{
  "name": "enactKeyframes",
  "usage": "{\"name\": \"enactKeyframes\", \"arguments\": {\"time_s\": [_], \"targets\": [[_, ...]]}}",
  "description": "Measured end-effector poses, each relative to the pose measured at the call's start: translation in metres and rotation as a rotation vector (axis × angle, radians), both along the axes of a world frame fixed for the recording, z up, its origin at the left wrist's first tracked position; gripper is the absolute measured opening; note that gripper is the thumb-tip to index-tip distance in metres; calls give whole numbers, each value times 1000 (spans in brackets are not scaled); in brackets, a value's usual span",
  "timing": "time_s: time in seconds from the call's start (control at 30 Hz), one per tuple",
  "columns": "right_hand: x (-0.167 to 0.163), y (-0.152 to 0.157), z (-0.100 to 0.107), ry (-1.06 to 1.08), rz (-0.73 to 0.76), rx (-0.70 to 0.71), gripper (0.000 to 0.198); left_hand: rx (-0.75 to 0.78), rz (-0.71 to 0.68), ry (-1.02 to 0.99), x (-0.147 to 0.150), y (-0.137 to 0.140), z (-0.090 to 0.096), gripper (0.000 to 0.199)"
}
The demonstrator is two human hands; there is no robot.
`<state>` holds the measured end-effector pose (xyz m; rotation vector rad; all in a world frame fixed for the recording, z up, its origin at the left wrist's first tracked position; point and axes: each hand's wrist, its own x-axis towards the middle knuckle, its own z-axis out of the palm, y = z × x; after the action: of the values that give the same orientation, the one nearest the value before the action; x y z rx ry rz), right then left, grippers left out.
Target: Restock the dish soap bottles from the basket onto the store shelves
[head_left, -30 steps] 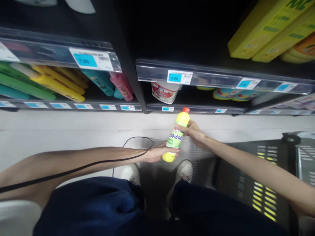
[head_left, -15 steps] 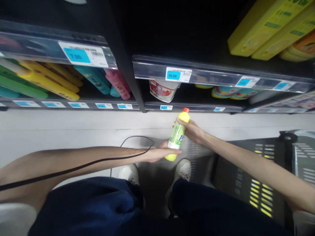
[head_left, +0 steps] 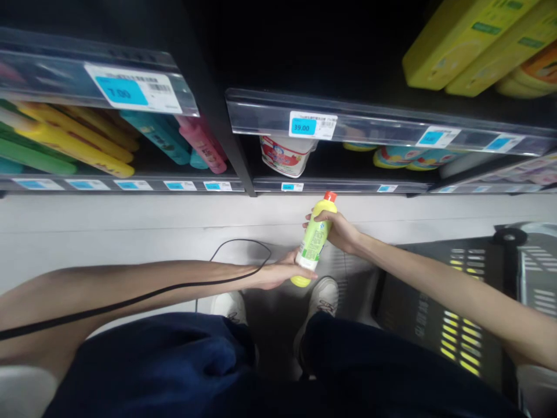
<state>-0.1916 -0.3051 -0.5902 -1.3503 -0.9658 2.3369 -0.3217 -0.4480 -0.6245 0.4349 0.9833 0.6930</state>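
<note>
A yellow plastic cleaner bottle with a red cap and a green and white label is held tilted between both my hands, above the floor in front of the shelves. My left hand is closed round its lower end, thumb across the front. Near the top, my right hand wraps it from the right, with fingertips showing past its left side. Small print on the label faces me. The cap points toward the shelf.
Price tags line the shelf edge. A red and white tub sits on the bottom shelf, with several coloured bottles at left and yellow boxes upper right. A dark slotted basket stands at right. A black cable crosses my left arm.
The bottle has been turned about its length: the large blue lettering has rotated away and small print now faces me. Both hands still hold it. The view has shifted slightly.
</note>
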Motion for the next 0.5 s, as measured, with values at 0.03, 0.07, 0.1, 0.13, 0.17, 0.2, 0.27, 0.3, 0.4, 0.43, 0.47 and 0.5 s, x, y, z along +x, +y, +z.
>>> {"name": "enactKeyframes", "arguments": {"time_s": [0.03, 0.07, 0.1, 0.13, 0.17, 0.2, 0.27, 0.3, 0.4, 0.43, 0.47, 0.5], "targets": [[0, 0, 0, -6, -3, -7, 32, 0, 1, -2, 0, 0, -1, 58], [0, 0, 0, -12, -3, -13, 31, -3, 2, -5, 0, -1, -2, 58], [-1, -1, 0, -16, -2, -17, 31, -8, 3, -5, 0, -2, -3, 58], [-1, -1, 0, -19, -1, -21, 31, -14, 6, -4, 0, -2, -4, 57], [-1, -1, 0, -18, 0, -23, 31, -19, 8, -3, 0, -3, -5, 57], [-1, -1, -1, -16, 0, -25, 31, -22, 9, -5, 0, -3, -5, 57], [-1, -1, -1, -17, 0, -31, 30, -28, 7, -14, 0, -4, -6, 59], [-1, -1, 0, -18, 3, -38, 30, -33, 9, -18, -1, -4, -6, 61], [1, 0, 3, 32, 14, -80, 30, -49, 11, -20, -2, -3, -7, 60], [2, 0, 5, 68, 22, -91, 32, -54, 6, -16, -3, -3, -8, 57], [3, 1, 6, 106, 36, -95, 34, -54, -3, -10, -3, -3, -9, 53], [3, 2, 8, 139, 56, -89, 37, -38, -10, 2, -4, -3, -10, 48]]}}
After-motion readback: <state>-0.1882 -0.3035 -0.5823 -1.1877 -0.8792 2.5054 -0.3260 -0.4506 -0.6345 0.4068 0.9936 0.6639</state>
